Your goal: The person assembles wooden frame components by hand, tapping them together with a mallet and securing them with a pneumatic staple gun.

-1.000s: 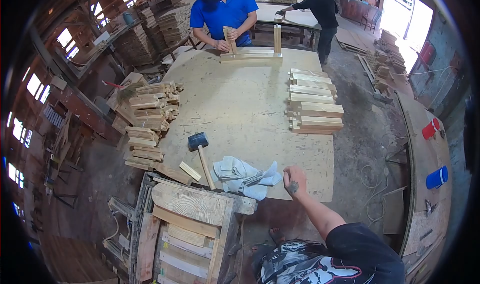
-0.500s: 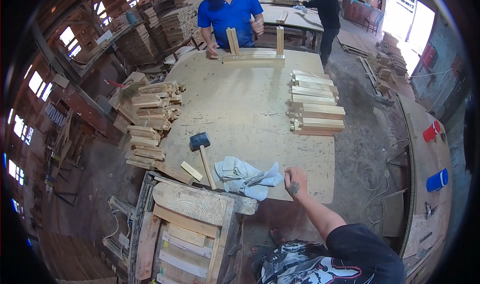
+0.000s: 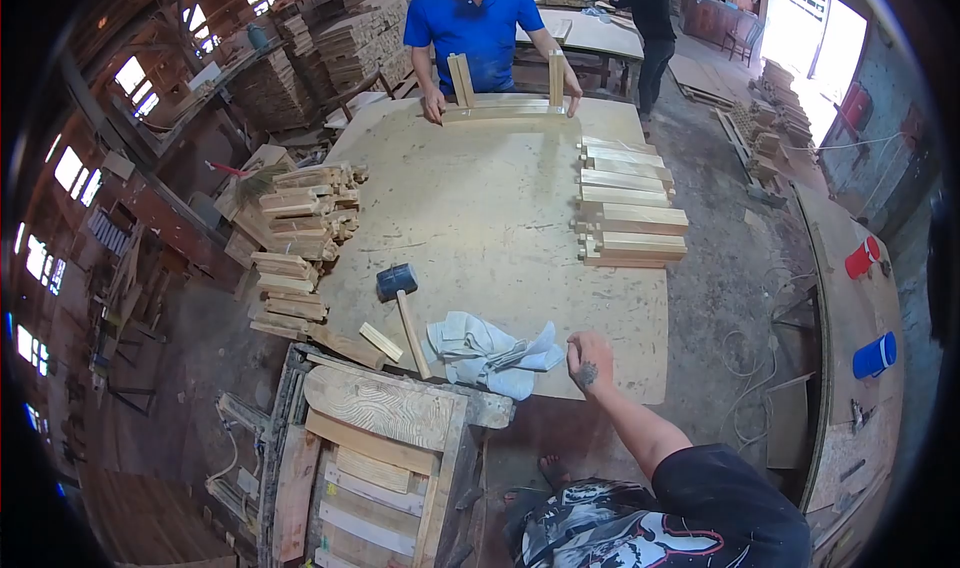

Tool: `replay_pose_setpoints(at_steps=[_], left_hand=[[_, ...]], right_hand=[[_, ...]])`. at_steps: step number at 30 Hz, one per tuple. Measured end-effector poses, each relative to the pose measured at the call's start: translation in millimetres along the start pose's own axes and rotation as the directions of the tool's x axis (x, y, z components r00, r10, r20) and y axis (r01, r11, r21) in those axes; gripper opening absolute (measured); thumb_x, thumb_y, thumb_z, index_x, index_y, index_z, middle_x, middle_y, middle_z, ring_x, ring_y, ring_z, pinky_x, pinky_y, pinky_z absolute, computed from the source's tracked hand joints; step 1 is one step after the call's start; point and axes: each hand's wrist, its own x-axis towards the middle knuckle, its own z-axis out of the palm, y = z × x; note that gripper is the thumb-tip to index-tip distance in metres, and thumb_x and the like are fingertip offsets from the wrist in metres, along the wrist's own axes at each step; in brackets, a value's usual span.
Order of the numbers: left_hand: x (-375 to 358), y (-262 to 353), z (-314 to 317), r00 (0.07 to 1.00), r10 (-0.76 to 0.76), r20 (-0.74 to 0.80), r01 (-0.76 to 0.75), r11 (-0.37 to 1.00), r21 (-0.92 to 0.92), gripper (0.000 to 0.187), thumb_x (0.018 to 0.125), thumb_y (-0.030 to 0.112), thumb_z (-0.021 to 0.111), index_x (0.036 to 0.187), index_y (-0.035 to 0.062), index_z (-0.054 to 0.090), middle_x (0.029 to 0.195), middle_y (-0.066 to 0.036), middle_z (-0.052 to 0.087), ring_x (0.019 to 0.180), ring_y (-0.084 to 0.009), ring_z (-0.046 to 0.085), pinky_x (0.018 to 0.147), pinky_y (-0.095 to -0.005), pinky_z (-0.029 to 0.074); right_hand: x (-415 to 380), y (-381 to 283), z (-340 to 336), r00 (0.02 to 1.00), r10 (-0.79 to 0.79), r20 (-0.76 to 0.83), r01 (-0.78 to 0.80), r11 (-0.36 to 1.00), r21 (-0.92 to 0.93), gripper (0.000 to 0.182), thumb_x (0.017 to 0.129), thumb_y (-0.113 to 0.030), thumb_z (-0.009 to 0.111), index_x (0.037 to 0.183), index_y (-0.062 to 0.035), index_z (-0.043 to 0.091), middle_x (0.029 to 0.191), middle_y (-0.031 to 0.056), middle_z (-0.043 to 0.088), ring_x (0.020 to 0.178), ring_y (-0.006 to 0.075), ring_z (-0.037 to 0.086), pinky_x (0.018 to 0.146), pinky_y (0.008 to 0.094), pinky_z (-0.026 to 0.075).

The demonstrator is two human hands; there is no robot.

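My right hand (image 3: 590,356) rests on the near edge of the worktable (image 3: 470,198), its fingers curled in and nothing visible in them. Just left of it lies a crumpled pale cloth (image 3: 485,351). Beyond the cloth is a mallet (image 3: 398,286) with a black head and wooden handle, and a short wooden piece (image 3: 381,342) lies beside the handle. My left hand is out of view. Across the table, a co-worker in a blue shirt (image 3: 474,33) has both hands at the ends of a wooden frame (image 3: 505,113) with two upright posts.
Stacked wooden pieces line the table's left side (image 3: 300,233) and right side (image 3: 630,208). A wooden-topped stand (image 3: 385,398) adjoins the near left edge. A side bench on the right holds a red container (image 3: 862,257) and a blue container (image 3: 874,355). Another person (image 3: 652,28) stands behind.
The co-worker's hands have moved from beside the wooden frame onto its two ends. My right hand stays in place on the table edge; the view has shifted slightly.
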Motion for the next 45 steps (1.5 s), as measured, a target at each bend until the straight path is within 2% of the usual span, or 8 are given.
replay_pose_setpoints(at_steps=[9, 11, 14, 18, 33, 35, 39, 45], left_hand=[[-1.4, -2.7, -5.2, 0.996, 0.081, 0.021, -0.082, 0.996, 0.044, 0.054, 0.097, 0.047, 0.047, 0.112, -0.0004, 0.068, 0.111, -0.024, 0.067, 0.104, -0.0427, 0.062, 0.087, -0.0481, 0.051], [-8.0, 13.7, -18.0, 1.0, 0.003, 0.023, -0.004, 1.0, 0.005, 0.056, 0.097, 0.049, 0.046, 0.11, -0.0009, 0.068, 0.11, -0.025, 0.067, 0.103, -0.0432, 0.062, 0.087, -0.049, 0.051], [-5.9, 11.0, -8.1, 0.999, -0.026, -0.022, 0.027, 0.997, 0.077, 0.056, 0.096, 0.049, 0.047, 0.109, -0.0008, 0.069, 0.108, -0.025, 0.068, 0.101, -0.0438, 0.063, 0.085, -0.0506, 0.051], [-6.9, 14.6, -17.7, 0.999, -0.026, 0.022, 0.026, 1.0, 0.011, 0.055, 0.095, 0.048, 0.049, 0.109, -0.0002, 0.069, 0.106, -0.025, 0.068, 0.098, -0.0444, 0.064, 0.082, -0.0516, 0.052], [-3.5, 3.0, -5.3, 0.986, 0.126, -0.106, -0.112, 0.985, 0.127, 0.058, 0.094, 0.054, 0.05, 0.104, 0.0006, 0.071, 0.096, -0.024, 0.07, 0.089, -0.043, 0.066, 0.07, -0.0509, 0.055], [1.7, -1.4, -0.5, 0.996, 0.025, -0.087, -0.025, 1.0, 0.002, 0.058, 0.093, 0.054, 0.05, 0.103, 0.0008, 0.071, 0.097, -0.023, 0.07, 0.089, -0.0433, 0.067, 0.071, -0.0509, 0.055], [1.9, -7.3, 3.4, 0.991, 0.095, -0.099, -0.093, 0.995, 0.019, 0.059, 0.093, 0.055, 0.051, 0.105, 0.0005, 0.07, 0.099, -0.023, 0.07, 0.09, -0.0434, 0.067, 0.072, -0.0509, 0.054], [2.8, -4.0, 3.3, 0.998, -0.011, -0.064, 0.013, 1.0, 0.028, 0.056, 0.093, 0.052, 0.052, 0.108, 0.0008, 0.069, 0.102, -0.023, 0.07, 0.093, -0.0427, 0.066, 0.074, -0.0498, 0.054]], right_hand=[[0.5, -1.7, -1.2, 1.0, 0.004, 0.008, -0.004, 1.0, -0.007, 0.011, 0.084, -0.014, 0.061, 0.094, -0.0102, 0.063, 0.092, 0.0111, 0.062, 0.092, 0.0321, 0.059, 0.082, 0.045, 0.043], [0.6, -2.8, -1.8, 1.0, 0.015, 0.019, -0.015, 1.0, -0.005, 0.012, 0.083, -0.013, 0.062, 0.094, -0.0091, 0.063, 0.093, 0.0121, 0.063, 0.092, 0.0335, 0.06, 0.083, 0.0457, 0.044], [0.5, -2.3, -1.2, 1.0, 0.02, 0.019, -0.02, 1.0, -0.004, 0.011, 0.083, -0.012, 0.062, 0.094, -0.0091, 0.063, 0.093, 0.0122, 0.063, 0.092, 0.0335, 0.06, 0.083, 0.0457, 0.044], [1.0, -2.7, -1.4, 1.0, 0.013, 0.009, -0.013, 1.0, 0.003, 0.011, 0.083, -0.012, 0.062, 0.094, -0.0093, 0.063, 0.092, 0.0123, 0.063, 0.091, 0.0337, 0.06, 0.083, 0.0455, 0.044], [-0.8, 0.6, 1.4, 0.999, 0.027, 0.02, -0.028, 1.0, 0.006, 0.012, 0.085, -0.015, 0.06, 0.095, -0.0115, 0.063, 0.092, 0.011, 0.06, 0.093, 0.0313, 0.058, 0.082, 0.045, 0.043], [-0.6, 0.6, 1.4, 1.0, 0.022, 0.016, -0.022, 1.0, 0.004, 0.012, 0.085, -0.015, 0.06, 0.095, -0.0116, 0.063, 0.092, 0.0109, 0.06, 0.093, 0.0313, 0.058, 0.082, 0.0451, 0.043], [-0.4, -0.5, 0.6, 1.0, 0.025, 0.017, -0.025, 1.0, -0.001, 0.012, 0.085, -0.015, 0.06, 0.096, -0.0121, 0.063, 0.092, 0.0106, 0.06, 0.093, 0.0312, 0.058, 0.082, 0.0451, 0.043], [-0.3, 0.4, 0.9, 1.0, 0.008, 0.009, -0.008, 1.0, -0.001, 0.012, 0.085, -0.015, 0.06, 0.096, -0.0121, 0.063, 0.091, 0.0106, 0.06, 0.092, 0.0312, 0.058, 0.081, 0.0447, 0.043]])
